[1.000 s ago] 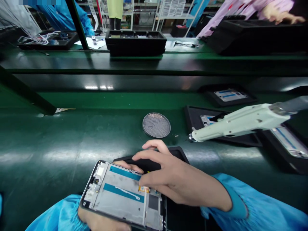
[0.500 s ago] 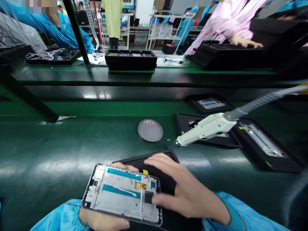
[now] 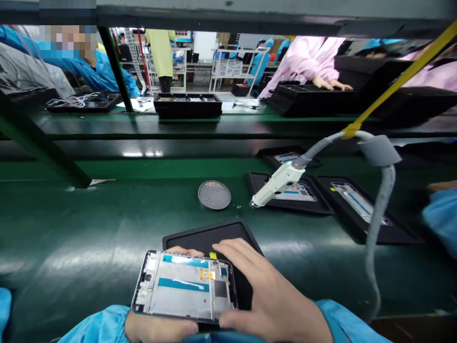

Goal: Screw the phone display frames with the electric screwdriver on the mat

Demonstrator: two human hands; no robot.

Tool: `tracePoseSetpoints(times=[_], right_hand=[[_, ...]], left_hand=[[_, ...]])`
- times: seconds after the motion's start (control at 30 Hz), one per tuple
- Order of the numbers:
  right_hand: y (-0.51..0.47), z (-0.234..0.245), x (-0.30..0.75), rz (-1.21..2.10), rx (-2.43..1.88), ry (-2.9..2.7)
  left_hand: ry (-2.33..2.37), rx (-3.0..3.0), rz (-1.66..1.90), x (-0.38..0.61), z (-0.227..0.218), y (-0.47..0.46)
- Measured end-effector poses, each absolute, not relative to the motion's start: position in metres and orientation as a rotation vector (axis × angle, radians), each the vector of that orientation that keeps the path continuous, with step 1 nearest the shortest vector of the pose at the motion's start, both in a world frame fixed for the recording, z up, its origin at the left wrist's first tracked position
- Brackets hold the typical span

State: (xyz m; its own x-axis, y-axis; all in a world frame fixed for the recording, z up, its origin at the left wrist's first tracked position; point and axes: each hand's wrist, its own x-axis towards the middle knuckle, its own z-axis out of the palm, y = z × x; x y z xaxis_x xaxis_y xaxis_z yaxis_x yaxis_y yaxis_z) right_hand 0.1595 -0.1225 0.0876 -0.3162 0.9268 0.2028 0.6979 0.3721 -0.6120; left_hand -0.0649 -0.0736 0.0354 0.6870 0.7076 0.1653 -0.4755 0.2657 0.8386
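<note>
An opened smartphone frame (image 3: 185, 300), silvery inside with blue strips and an orange flex cable, lies tilted across my left hand (image 3: 160, 327). My left thumb presses along its near edge and the fingertips show at the far edge. Around the frame's right end is my right hand (image 3: 274, 300), thumb at the near corner and fingers reaching over the far edge by a yellow tab (image 3: 213, 256). Beneath and behind the hands sits a black tray (image 3: 203, 234), partly hidden.
A pale handheld tool (image 3: 276, 185) with a metal tip hangs from a grey hose (image 3: 376, 228) and yellow strap (image 3: 396, 85). Left of it lies a round perforated dish (image 3: 214, 195) beside tiny bits. Black trays (image 3: 400, 233) with phone frames lie right. A green post (image 3: 46, 143) stands left.
My right thumb has moved from the dark pad on the frame to its near right corner. The view has tilted up, showing the overhead beam and the tool's strap.
</note>
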Motion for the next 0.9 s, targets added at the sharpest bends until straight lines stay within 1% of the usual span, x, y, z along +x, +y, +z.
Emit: tracePoseSetpoints(times=[0.2,0.33,0.67,0.9], right_hand=[[-0.124,0.091,0.158,0.412,-1.153,-2.284],[-0.124,0.086,0.155,0.286,-1.114,-2.362],[-0.119,0.086,0.152,0.299,-1.06,-2.419],[-0.119,0.089,0.154,0.256,-1.045,-2.472]], left_hand=[[0.28,0.931,0.877,-0.067,0.031,-0.099],[0.331,0.893,0.88,-0.071,0.027,-0.108],[0.253,0.819,1.006,-0.068,0.021,-0.119],[0.343,0.721,0.952,-0.071,0.031,-0.122]])
